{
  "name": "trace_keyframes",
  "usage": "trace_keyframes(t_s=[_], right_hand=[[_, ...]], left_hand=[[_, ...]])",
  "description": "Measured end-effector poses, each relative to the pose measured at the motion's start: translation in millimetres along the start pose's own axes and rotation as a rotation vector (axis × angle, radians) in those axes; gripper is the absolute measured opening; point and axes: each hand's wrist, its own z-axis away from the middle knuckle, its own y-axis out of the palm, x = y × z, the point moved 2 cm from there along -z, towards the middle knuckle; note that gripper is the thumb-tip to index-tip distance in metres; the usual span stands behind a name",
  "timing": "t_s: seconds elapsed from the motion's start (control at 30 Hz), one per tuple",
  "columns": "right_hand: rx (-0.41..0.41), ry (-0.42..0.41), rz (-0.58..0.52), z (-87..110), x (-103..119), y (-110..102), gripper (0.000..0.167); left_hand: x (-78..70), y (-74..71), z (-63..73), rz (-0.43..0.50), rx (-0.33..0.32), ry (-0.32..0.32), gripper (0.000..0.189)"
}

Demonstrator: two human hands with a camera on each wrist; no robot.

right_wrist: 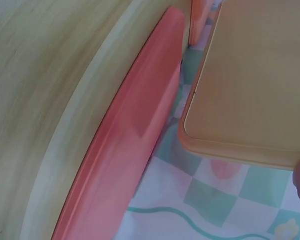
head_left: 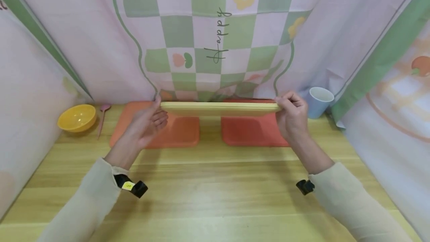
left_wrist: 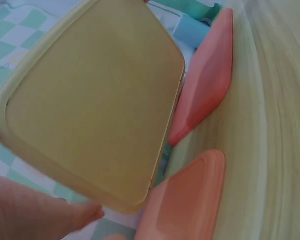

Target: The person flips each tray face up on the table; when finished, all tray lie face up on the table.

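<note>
A yellow rectangular tray (head_left: pixel 218 109) with rounded corners is held up between both hands and appears edge-on in the head view. At its left end, my left hand (head_left: pixel 143 124) grips the edge; the left wrist view has the thumb (left_wrist: pixel 50 212) along the rim. My right hand (head_left: pixel 293 117) pinches the opposite end, fingers curled. Both wrist views look onto the broad flat face of the yellow tray (left_wrist: pixel 100 100). Below and behind it lie an orange tray (head_left: pixel 183 132) on the left and a red tray (head_left: pixel 253 132) on the right, each partly covered by it.
Far left on the wooden table (head_left: pixel 208 197) stand a yellow bowl (head_left: pixel 78 118) and, beside it, a pink spoon (head_left: pixel 102 117). A light blue cup (head_left: pixel 320 103) is at the back right, just past my right hand. Patterned cloth (head_left: pixel 215 29) hangs behind and along both sides.
</note>
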Motion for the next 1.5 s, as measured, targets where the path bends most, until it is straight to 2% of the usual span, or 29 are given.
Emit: trace_keyframes(t_s=[0.1,0.27,0.4,0.6,0.7,0.8,0.87,1.03,1.13,1.3,1.43,1.5], right_hand=[[-0.001,-0.002,-0.001,-1.2,-1.3,-3.0,0.035],[-0.023,0.057,0.007,0.6,-4.5,-8.1,0.039],[-0.038,0.164,0.072,2.3,-4.1,-10.1,0.040],[-0.007,0.374,0.232,5.2,-0.9,-11.0,0.026],[0.007,0.439,0.298,7.1,1.1,-14.0,0.024],[0.032,0.481,0.295,7.8,1.5,-15.9,0.022],[0.056,0.510,0.279,7.6,0.6,-17.2,0.021],[0.085,0.603,0.253,6.1,-4.4,-19.4,0.020],[0.076,0.648,0.291,5.8,-7.8,-20.9,0.024],[0.017,0.700,0.387,5.0,-10.3,-23.9,0.026],[-0.028,0.730,0.584,4.3,-12.2,-27.2,0.033],[-0.029,0.734,0.688,3.9,-13.7,-29.0,0.041]], left_hand=[[4.4,-4.7,-0.8,-0.011,0.082,-0.047,0.100],[9.9,-11.5,-1.2,-0.001,0.143,-0.063,0.103],[14.5,-16.9,-2.3,-0.014,0.176,-0.040,0.100],[19.5,-23.5,-3.1,-0.091,0.210,0.009,0.084],[21.4,-24.2,-4.0,-0.144,0.212,0.015,0.077],[22.9,-25.2,-5.9,-0.189,0.208,0.023,0.071],[23.8,-24.5,-8.1,-0.179,0.240,0.032,0.066],[25.1,-23.1,-12.9,-0.091,0.322,0.062,0.056],[26.0,-25.1,-14.2,-0.090,0.287,0.075,0.055],[27.2,-28.6,-15.4,-0.184,0.126,0.060,0.057],[29.1,-31.4,-16.6,-0.242,0.034,0.029,0.062],[30.2,-32.1,-18.0,-0.249,0.014,0.026,0.062]])
